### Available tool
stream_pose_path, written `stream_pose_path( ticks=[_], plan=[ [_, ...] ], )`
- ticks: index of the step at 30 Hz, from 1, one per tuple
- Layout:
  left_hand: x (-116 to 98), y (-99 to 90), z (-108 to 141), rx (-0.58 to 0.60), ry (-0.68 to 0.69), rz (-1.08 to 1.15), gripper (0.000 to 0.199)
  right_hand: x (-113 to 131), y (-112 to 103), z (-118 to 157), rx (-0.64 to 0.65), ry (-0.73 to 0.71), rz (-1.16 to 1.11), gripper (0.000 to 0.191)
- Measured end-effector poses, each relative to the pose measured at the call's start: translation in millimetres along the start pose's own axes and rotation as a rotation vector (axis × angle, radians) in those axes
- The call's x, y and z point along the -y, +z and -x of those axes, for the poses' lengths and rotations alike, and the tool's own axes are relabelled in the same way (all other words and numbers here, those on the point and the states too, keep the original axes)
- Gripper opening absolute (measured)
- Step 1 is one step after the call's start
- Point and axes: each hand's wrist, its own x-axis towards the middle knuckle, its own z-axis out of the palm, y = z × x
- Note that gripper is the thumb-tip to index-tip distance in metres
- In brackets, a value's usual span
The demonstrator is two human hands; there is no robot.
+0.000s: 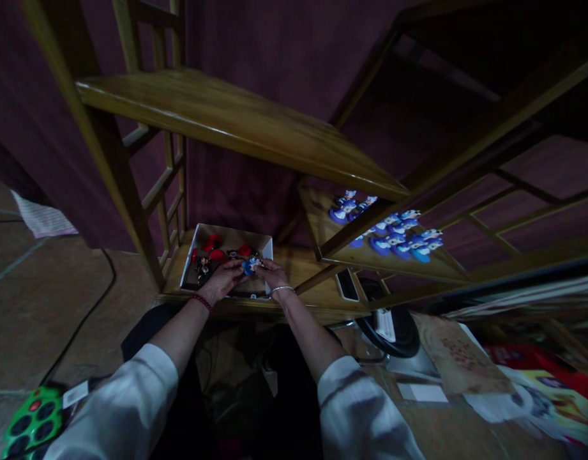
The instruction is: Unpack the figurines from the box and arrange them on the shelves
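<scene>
A wooden shelf holds a white box.

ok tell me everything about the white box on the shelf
The white box is open, shallow and rectangular, with thin walls that look like card, and sits on a wooden shelf. Inside lie red pieces and small dark figures. The left hand and right hand are over its near side.

two hands, one white box, three wooden shelves
</scene>
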Motion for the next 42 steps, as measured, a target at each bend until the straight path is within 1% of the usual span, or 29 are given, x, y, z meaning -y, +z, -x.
stream_pose_path(
  ticks=[7,12,17,22,26,31,37,42],
  plan=[
    [0.7,0.3,0.7,0.011,-0.002,-0.042,0.017,2.8,0.4,2.3,0.001,-0.066,0.055,0.043],
    [0.2,1.3,2.0,-0.004,-0.019,-0.049,0.018,-0.9,0.4,-1.0,-0.004,-0.067,0.05,0.04],
    [0.1,2.1,2.2,-0.023,-0.03,-0.058,0.02,-5.4,-0.1,-4.0,-0.018,-0.061,0.107,0.041],
    [1.9,-1.0,-0.1,-0.031,-0.038,-0.071,0.018,-6.9,-1.5,-3.4,-0.008,-0.066,0.138,0.042],
    [3.9,-3.1,-2.5,-0.032,-0.038,-0.088,0.015,-7.2,-2.2,-2.4,0.001,-0.065,0.117,0.041],
    [5.8,-3.0,-3.4,-0.049,-0.044,-0.096,0.014,-9.5,-3.7,-2.3,-0.005,-0.053,0.113,0.043],
    [5.2,-2.8,-0.4,-0.019,-0.053,-0.113,0.012,-11.6,-5.2,-2.2,-0.01,-0.01,0.101,0.042],
    [4.7,-2.9,0.3,-0.003,-0.054,-0.102,0.012,-7.2,-4.8,1.0,-0.015,0.018,0.044,0.044]
  ],
)
